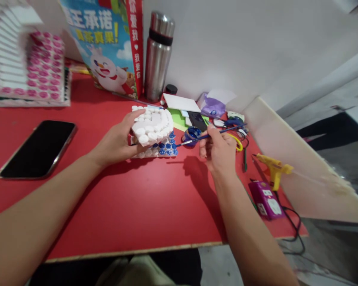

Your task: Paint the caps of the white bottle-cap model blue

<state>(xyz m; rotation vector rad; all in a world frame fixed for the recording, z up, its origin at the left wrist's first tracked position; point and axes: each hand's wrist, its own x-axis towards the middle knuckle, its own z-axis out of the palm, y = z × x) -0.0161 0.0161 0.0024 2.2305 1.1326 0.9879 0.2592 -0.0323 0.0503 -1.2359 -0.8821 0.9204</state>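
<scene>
My left hand (117,139) is wrapped around the left side of a small craft model (155,123) covered in round knobbly pieces. Its top is white, while several rounds at the lower right are painted blue. Between the fingers of my right hand (219,149) is a thin paintbrush (200,138) with a blue handle. The brush tip points left and meets or nearly meets the blue rounds at the model's right edge; contact cannot be told. Just behind the brush stands an open jar of blue paint (191,134).
A phone (38,149) lies at left on the red table (143,210). Behind stand a pink-and-white model (44,67), a printed bag (107,47) and a steel flask (158,55). At right are yellow-handled scissors (238,142), a glue gun (274,169) and a purple power box (267,200) with cables.
</scene>
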